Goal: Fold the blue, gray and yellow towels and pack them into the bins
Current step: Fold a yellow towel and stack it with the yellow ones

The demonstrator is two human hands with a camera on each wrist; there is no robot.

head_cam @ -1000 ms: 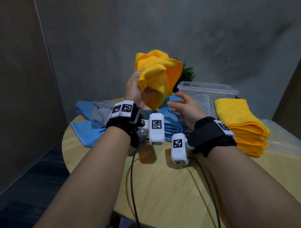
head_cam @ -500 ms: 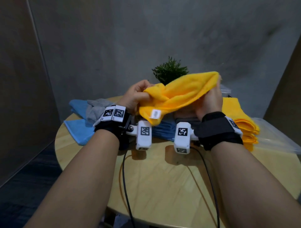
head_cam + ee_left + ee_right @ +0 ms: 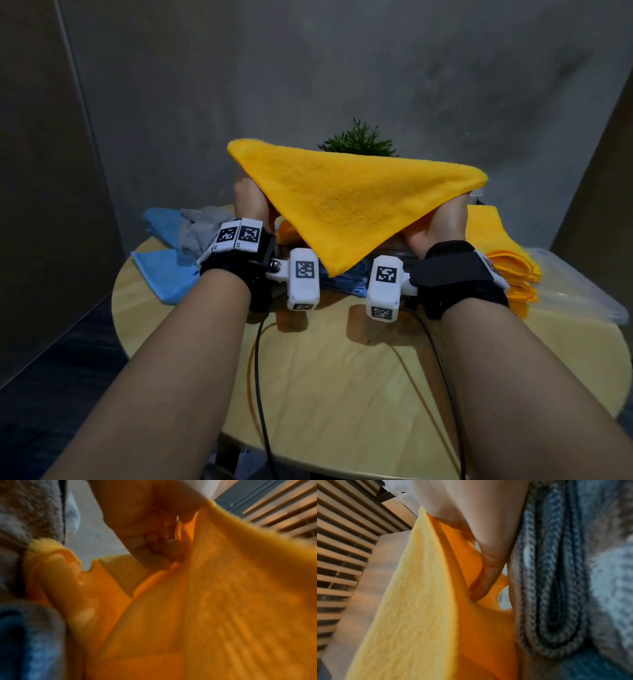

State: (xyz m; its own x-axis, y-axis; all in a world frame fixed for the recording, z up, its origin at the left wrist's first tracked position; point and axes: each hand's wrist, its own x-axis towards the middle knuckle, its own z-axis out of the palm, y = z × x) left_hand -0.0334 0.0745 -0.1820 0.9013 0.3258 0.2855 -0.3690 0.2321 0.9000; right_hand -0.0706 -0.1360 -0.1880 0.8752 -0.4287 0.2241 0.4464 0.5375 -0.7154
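A yellow towel (image 3: 346, 198) is stretched out above the round table, one corner hanging toward me. My left hand (image 3: 251, 198) pinches its left corner and my right hand (image 3: 436, 228) grips its right corner. In the left wrist view the curled fingers (image 3: 154, 536) clamp the yellow cloth (image 3: 223, 601). In the right wrist view a finger (image 3: 488, 566) presses into the yellow fabric (image 3: 426, 615). Loose blue towels (image 3: 164, 274) and a gray towel (image 3: 202, 229) lie at the table's left. The stretched towel hides the bin behind it.
A stack of folded yellow towels (image 3: 507, 267) sits on a clear plastic lid (image 3: 582, 291) at the right. A small green plant (image 3: 358, 140) stands at the back. Folded blue cloth (image 3: 342, 286) lies under the raised towel. Black cables (image 3: 260, 377) run across the wooden table (image 3: 342, 394).
The yellow towel went from a bunched lump in my left hand to a spread sheet held taut between both hands. My right hand took hold of its far corner and my hands moved apart.
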